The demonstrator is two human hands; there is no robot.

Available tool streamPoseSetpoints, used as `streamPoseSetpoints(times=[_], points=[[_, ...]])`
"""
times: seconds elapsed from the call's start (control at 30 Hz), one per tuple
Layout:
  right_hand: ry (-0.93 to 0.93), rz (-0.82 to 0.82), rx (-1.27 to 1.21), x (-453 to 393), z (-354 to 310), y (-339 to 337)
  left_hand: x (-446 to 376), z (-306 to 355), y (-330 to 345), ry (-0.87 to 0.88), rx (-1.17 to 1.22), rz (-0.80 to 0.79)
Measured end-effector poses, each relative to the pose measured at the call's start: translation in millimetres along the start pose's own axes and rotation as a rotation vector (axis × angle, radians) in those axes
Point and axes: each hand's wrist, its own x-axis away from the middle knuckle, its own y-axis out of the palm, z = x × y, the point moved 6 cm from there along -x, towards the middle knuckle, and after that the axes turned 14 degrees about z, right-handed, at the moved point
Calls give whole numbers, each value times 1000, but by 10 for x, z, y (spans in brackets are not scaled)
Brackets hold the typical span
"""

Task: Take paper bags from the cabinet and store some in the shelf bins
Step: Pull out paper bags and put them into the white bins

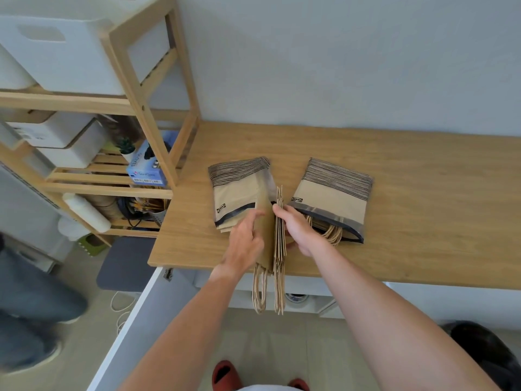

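Here, head view: both hands held a bundle of folded paper bags on edge over the worktop front, left hand and right hand each with grip clamped on it, between two striped pouches.

flat brown paper bags stand on edge on the countertop, twine handles overhanging.
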Motion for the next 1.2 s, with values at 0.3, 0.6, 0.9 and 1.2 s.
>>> streamPoseSetpoints(times=[0.3, 0.6, 0.9, 1.2], points=[[46, -12, -34, -45, -19, 38, 8, 4, 107, 27, 2, -82], [59, 58, -69, 8, 49, -109, 67, 148, 157, 57, 62, -71], [95, 41, -98, 101, 135, -89, 142, 124, 163, 19, 78, -74], [69, 40, -65, 153, 185, -45, 240, 13, 285, -123, 131, -160]])
